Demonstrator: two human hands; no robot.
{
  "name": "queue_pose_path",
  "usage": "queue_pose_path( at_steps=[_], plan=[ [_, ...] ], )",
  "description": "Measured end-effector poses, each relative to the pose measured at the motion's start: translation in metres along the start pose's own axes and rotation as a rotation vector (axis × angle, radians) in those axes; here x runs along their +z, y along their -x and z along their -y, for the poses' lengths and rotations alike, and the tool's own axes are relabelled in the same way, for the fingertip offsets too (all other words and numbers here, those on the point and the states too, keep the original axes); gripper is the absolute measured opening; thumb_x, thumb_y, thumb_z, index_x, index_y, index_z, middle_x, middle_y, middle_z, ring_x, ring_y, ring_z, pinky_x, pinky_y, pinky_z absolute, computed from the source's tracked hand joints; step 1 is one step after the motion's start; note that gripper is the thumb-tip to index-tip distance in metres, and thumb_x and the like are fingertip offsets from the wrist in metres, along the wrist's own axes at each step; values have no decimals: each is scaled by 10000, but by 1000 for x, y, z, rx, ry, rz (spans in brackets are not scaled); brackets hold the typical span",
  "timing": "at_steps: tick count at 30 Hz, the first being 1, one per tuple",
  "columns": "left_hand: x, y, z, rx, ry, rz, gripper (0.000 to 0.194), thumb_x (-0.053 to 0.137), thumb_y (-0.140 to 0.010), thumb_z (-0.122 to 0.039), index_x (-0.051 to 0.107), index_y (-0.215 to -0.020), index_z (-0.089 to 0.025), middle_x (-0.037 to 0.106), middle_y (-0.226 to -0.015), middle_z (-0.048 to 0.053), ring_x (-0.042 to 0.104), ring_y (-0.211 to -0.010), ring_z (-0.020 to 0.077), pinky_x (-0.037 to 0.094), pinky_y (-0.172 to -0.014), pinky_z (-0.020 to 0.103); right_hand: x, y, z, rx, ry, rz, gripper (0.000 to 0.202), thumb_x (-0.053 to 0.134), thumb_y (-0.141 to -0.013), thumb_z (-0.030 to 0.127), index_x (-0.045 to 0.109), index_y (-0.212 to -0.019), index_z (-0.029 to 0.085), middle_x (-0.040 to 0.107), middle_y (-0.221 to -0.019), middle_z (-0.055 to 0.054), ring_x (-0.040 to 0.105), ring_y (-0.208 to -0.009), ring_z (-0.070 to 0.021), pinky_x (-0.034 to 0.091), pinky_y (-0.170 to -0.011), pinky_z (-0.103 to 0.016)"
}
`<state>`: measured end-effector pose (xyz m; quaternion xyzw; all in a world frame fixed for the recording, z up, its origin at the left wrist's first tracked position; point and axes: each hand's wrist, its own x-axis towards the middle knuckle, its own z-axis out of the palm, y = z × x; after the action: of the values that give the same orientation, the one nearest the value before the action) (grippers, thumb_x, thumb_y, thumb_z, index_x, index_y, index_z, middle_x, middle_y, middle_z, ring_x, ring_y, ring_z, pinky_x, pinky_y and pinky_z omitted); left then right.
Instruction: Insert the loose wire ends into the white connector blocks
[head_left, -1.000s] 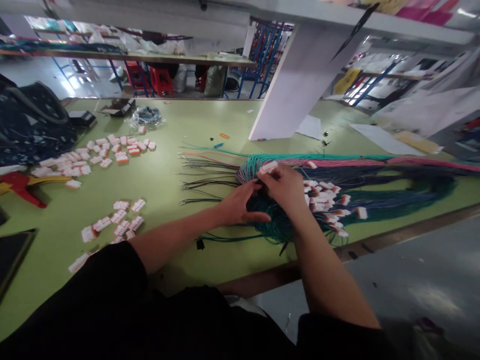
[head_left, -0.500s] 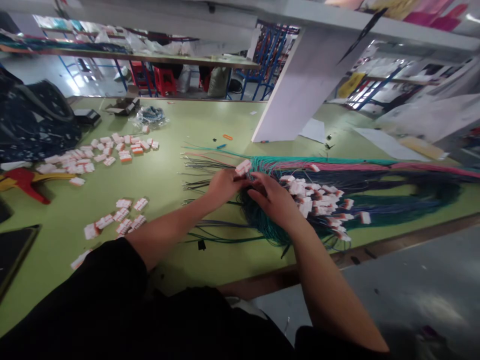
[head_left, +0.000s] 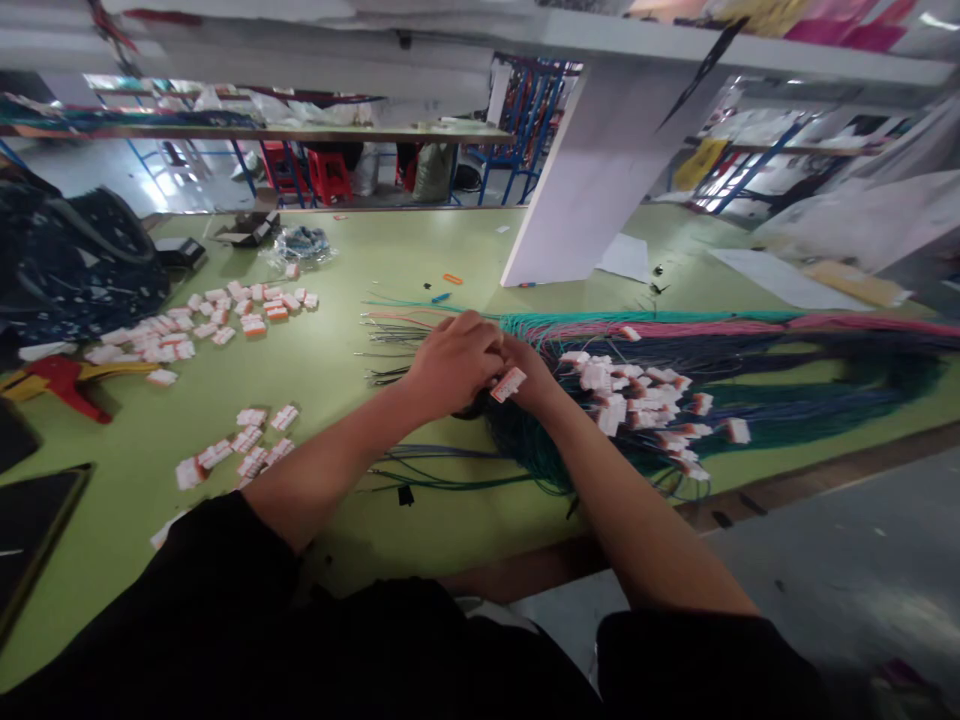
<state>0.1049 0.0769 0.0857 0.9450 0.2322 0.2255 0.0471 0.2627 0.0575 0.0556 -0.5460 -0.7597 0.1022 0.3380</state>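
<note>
My left hand [head_left: 456,362] is closed, its back turned up, with a small white and orange wire connector [head_left: 508,385] at its fingertips. Close against it, my right hand [head_left: 531,376] has its fingers curled together; whatever they pinch is hidden by the left hand. Below both hands runs a thick bundle of dark green wires [head_left: 529,455]. Bare wire ends [head_left: 386,350] fan out to the left of my hands. Beside my right forearm, a heap of connectors [head_left: 637,400] lies on top of the wires.
Loose connectors [head_left: 161,335] are scattered at the left, with a smaller group [head_left: 251,440] nearer me. A red and yellow tool [head_left: 71,380] and a dark patterned bag [head_left: 75,260] are at the far left. A white upright panel [head_left: 577,180] rises from the green table [head_left: 405,240].
My left hand has rolled over so its back faces up, and the connector has turned and come lower, towards me. My right hand has drawn in behind it. The view has shifted slightly.
</note>
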Motion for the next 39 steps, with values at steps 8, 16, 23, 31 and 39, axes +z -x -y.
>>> queue_pose_path(
  at_steps=[8, 16, 23, 31, 39],
  plan=[
    [8, -8, 15, -385, 456, 98, 176, 590, -738, -276, 684, -728, -127, 621, -624, 29, 552, -629, 153, 369, -605, 256, -7, 50, 22, -143, 274, -162, 381, 454, -738, 107, 578, -1090, 182, 625, -1116, -120, 554, -1065, -231, 443, -874, -399],
    [12, -9, 14, -472, 769, 166, 185, 543, -748, -223, 565, -592, -125, 468, -443, -33, 448, -442, 89, 354, -506, 224, -7, 74, 49, -528, 761, 45, 270, 467, -823, 98, 603, -1052, 143, 688, -978, -67, 549, -1016, -179, 275, -967, -350],
    [26, -10, 14, -398, 703, 154, 224, 508, -802, -241, 512, -599, -146, 452, -469, -46, 446, -442, 84, 367, -516, 220, -34, 49, 36, -179, 866, 175, 300, 421, -878, 373, 636, -826, 169, 657, -737, -75, 557, -755, -208, 298, -873, -388],
    [57, -3, 1, -334, 748, 44, 199, 487, -841, -321, 586, -820, -150, 583, -630, -15, 564, -620, 133, 440, -598, 232, -30, 38, 38, 101, 784, 197, 270, 465, -786, 264, 611, -977, 141, 687, -765, -107, 604, -698, -249, 346, -613, -313],
    [62, -2, -4, -388, 385, -32, 243, 405, -898, -255, 624, -880, -153, 667, -923, 97, 613, -891, 218, 437, -782, 296, -27, 18, 59, 290, 923, 452, 345, 364, -856, 255, 700, -878, 180, 724, -828, -147, 654, -742, -283, 316, -592, -342]
  ],
)
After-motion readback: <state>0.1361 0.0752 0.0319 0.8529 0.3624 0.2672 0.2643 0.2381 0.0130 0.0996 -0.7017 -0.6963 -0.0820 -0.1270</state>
